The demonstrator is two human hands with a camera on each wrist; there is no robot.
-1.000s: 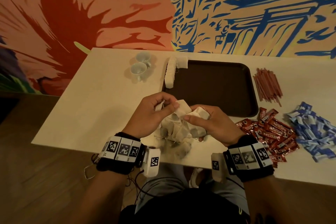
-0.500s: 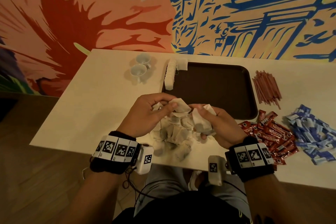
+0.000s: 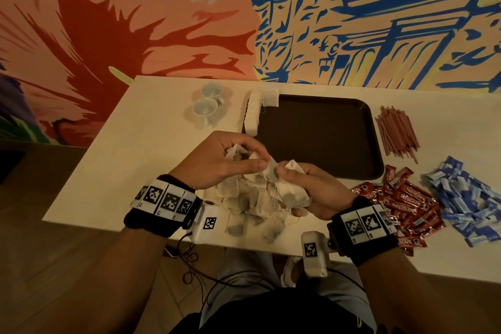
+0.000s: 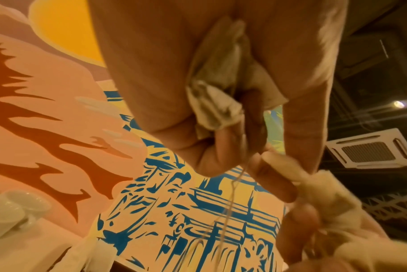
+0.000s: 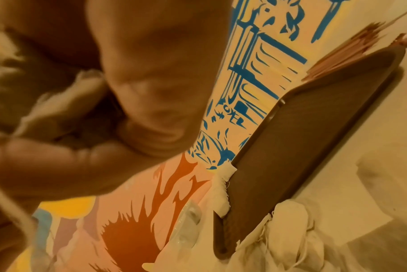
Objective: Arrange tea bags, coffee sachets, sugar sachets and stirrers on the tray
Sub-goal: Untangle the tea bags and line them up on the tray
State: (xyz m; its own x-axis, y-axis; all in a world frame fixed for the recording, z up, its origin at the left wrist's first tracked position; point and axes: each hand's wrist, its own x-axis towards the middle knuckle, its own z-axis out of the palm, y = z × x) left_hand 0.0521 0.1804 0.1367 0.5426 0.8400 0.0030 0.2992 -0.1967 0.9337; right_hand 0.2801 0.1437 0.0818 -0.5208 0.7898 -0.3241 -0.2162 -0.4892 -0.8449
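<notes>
**A:** Paper tea bags, strings all tangled. Left hand is pinching one tea bag in curled fingers; right hand is clenched round a bunch of bags. Both hands are up off the counter, directly over the loose pile.

**B:** Where's the tray?

**A:** Tray is just beyond the right hand's fingertips. A row of bags already stands along its left edge, ahead of the left hand. Rest of it looks bare.

**B:** So the step is separating one bag out?

**A:** My read, yes. A string runs down from the left hand's grip toward the other bunch, so they look linked.

**B:** How to do it well?

**A:** Pull slow and sideways, not a yank. Thin paper would likely tear. Keep the right hand firm on the bunch as anchor. If the string snags, slacken and work it free with the fingertips.

**B:** Then?

**A:** Set it against the end of the row, same orientation, string tucked under.

**B:** Other stuff?

**A:** Coffee sachets just right of the right hand, sugar sachets further right, stirrers beyond those. All still on the counter.
</notes>
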